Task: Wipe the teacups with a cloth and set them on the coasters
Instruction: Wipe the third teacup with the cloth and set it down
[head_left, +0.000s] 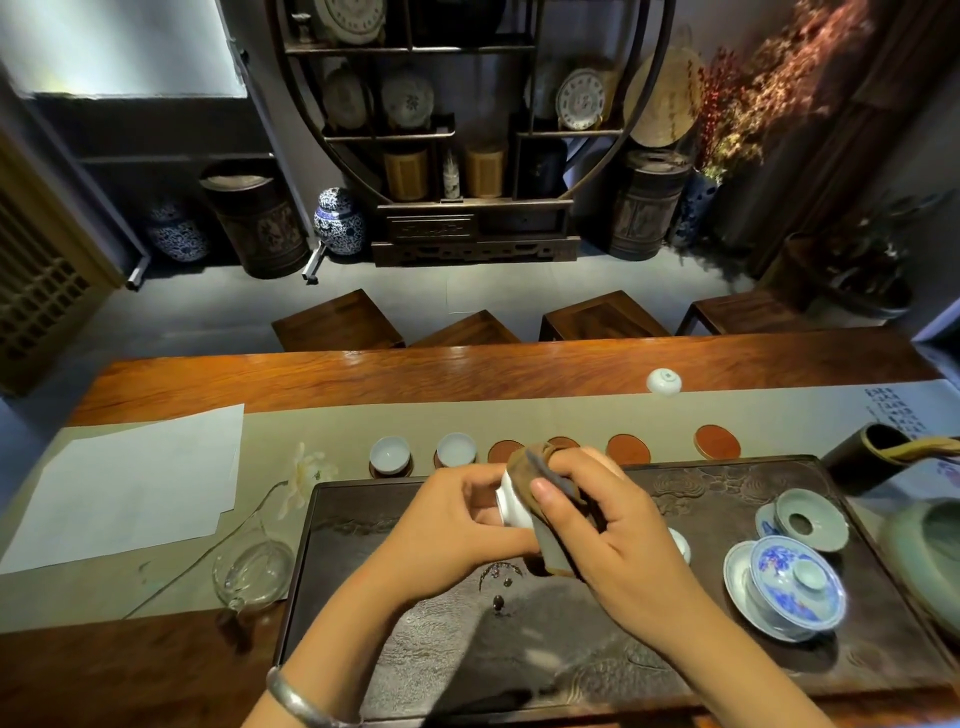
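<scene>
Frame ctr: left hand (457, 519) cups teacup (511, 506) to steady it; right hand (597, 525) pinches cloth (545, 470) over rim, wiping. Empty coasters (627, 449) wait behind.

A tea room: carved tea tray (727, 483), round shelf (467, 130) of porcelain plates.

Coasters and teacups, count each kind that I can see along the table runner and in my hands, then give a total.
Coasters: 6, first at
Teacups on coasters: 2, first at
Teacup held in the hands: 1
Total: 9
</scene>
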